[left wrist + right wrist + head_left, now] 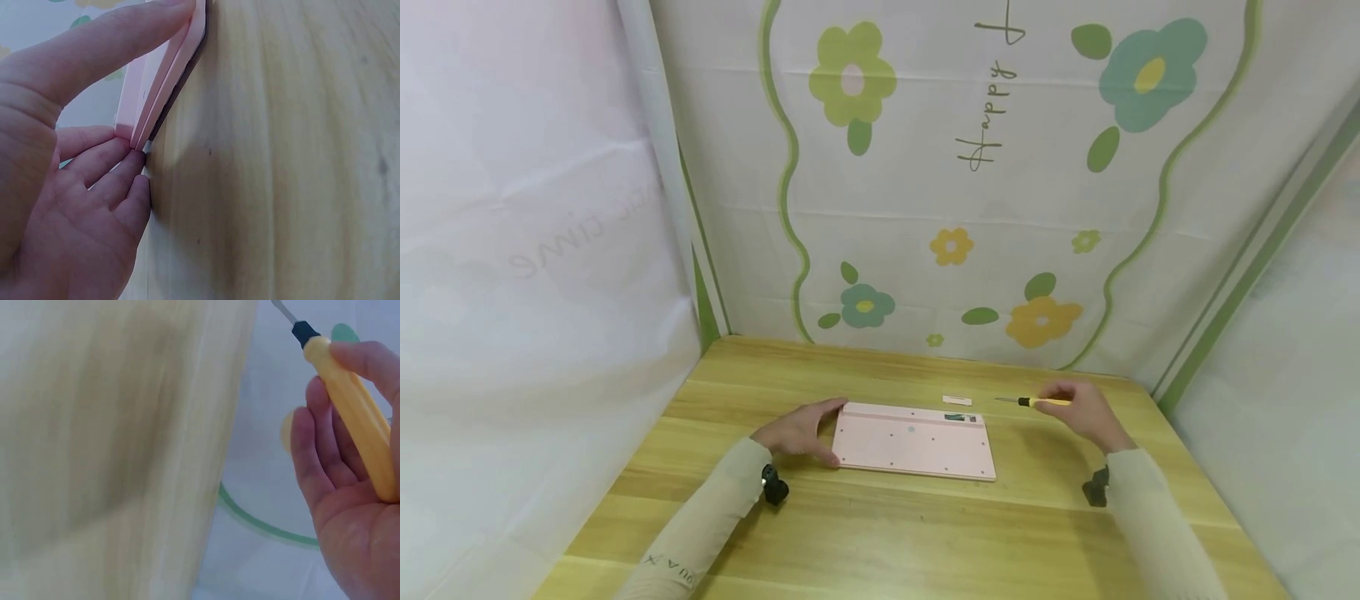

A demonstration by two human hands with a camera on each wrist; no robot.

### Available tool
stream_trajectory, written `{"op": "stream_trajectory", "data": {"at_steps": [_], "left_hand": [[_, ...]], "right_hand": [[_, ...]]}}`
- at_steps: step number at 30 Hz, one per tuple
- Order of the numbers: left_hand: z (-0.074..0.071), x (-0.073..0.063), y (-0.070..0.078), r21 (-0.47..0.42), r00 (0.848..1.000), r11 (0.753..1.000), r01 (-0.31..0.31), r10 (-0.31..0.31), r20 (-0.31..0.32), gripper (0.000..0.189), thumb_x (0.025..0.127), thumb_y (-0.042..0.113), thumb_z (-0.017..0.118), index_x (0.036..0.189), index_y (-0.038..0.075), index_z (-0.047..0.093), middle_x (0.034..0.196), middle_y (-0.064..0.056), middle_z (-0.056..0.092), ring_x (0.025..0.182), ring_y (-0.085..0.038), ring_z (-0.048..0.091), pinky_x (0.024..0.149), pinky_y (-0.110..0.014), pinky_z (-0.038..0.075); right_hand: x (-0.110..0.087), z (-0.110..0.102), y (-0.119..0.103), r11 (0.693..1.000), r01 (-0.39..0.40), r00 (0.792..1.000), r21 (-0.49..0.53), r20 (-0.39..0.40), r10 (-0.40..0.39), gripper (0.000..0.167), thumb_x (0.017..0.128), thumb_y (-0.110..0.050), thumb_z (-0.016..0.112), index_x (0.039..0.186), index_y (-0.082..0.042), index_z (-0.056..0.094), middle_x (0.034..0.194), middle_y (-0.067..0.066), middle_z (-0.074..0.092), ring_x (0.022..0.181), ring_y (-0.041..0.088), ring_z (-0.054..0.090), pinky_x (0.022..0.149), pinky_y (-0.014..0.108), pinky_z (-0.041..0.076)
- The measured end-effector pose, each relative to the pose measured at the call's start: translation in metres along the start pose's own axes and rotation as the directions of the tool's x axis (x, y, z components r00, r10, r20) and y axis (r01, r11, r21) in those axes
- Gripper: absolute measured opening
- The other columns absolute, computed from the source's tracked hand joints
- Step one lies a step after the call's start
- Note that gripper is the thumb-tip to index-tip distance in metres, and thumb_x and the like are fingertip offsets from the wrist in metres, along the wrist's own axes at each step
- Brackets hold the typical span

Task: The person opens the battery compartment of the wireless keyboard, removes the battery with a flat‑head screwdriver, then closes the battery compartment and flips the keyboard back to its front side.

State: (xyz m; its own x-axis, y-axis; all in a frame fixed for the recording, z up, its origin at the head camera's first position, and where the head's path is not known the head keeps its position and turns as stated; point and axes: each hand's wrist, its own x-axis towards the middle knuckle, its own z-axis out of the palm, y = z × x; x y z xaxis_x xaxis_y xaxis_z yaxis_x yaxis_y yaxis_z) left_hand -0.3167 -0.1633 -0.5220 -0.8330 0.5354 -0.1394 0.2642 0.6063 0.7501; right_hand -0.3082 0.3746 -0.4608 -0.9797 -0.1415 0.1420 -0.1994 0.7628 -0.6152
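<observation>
A pink keyboard [880, 446] lies with its underside up on the wooden table, small screw holes dotted over it. Near its far right corner an uncovered recess [960, 418] shows green and dark parts. My left hand [801, 429] grips the keyboard's left end, thumb at the near corner and fingers at the far one. Raised to the right of the keyboard, my right hand [1082, 412] holds a screwdriver [356, 409] by its yellow handle, the metal shaft pointing left. Just behind the keyboard lies a small pink cover [957, 401].
A wooden table [880, 542] carries everything. White curtain walls [895, 192] printed with flowers stand at the back and both sides. A black wrist camera [773, 486] is strapped at my left cuff, another [1097, 487] at the right.
</observation>
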Motion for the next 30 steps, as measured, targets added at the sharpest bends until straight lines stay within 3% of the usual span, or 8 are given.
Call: {"op": "stream_trajectory", "data": {"at_steps": [4,9,13,20,30], "left_hand": [[0.000,0.000,-0.002,0.004,1.000,1.000,0.003,-0.003,-0.007,0.120,0.070,0.037,0.100,0.167,0.014,0.032,0.173,-0.013,0.033,0.161,-0.038,0.028,0.131,-0.060,0.027],[0.000,0.000,-0.001,0.007,1.000,1.000,0.002,-0.002,-0.007,0.120,0.071,0.038,0.100,0.167,0.014,0.032,0.173,-0.013,0.034,0.161,-0.038,0.029,0.131,-0.060,0.026],[0.000,-0.001,0.001,0.002,1.000,1.000,-0.002,0.002,0.000,0.119,0.072,0.037,0.099,0.167,0.013,0.032,0.173,-0.013,0.033,0.161,-0.038,0.028,0.131,-0.059,0.026],[0.001,-0.001,0.002,0.009,1.000,1.000,-0.003,0.003,-0.003,0.119,0.072,0.036,0.099,0.167,0.012,0.032,0.172,-0.014,0.034,0.161,-0.038,0.029,0.131,-0.059,0.026],[0.001,0.000,0.001,0.006,1.000,1.000,-0.008,0.008,-0.001,0.119,0.071,0.034,0.100,0.167,0.012,0.031,0.173,-0.015,0.033,0.161,-0.039,0.028,0.131,-0.059,0.026]], "right_hand": [[-0.006,0.005,0.007,0.999,0.012,0.998,-0.035,-0.068,-0.015,0.022,0.096,-0.026,0.079,0.109,-0.009,0.078,0.122,0.020,0.076,0.118,0.046,0.069,0.097,0.061,0.059],[-0.010,0.013,0.014,0.999,-0.014,0.995,-0.049,-0.103,0.009,0.025,0.095,-0.023,0.080,0.110,-0.004,0.076,0.117,0.020,0.076,0.114,0.047,0.069,0.092,0.056,0.062],[-0.012,0.019,0.020,0.997,-0.043,0.994,-0.057,-0.102,0.037,0.025,0.094,-0.024,0.081,0.109,-0.005,0.076,0.115,0.020,0.077,0.112,0.045,0.070,0.088,0.050,0.064],[-0.012,0.027,0.032,0.995,-0.049,0.996,-0.086,-0.076,0.043,0.020,0.095,-0.024,0.081,0.107,-0.008,0.077,0.116,0.018,0.078,0.114,0.046,0.071,0.095,0.060,0.060],[-0.006,0.034,0.036,0.987,-0.015,0.998,-0.159,-0.061,0.005,0.018,0.090,-0.019,0.083,0.098,-0.004,0.079,0.098,0.013,0.080,0.090,0.028,0.074,0.083,0.049,0.062]]}}
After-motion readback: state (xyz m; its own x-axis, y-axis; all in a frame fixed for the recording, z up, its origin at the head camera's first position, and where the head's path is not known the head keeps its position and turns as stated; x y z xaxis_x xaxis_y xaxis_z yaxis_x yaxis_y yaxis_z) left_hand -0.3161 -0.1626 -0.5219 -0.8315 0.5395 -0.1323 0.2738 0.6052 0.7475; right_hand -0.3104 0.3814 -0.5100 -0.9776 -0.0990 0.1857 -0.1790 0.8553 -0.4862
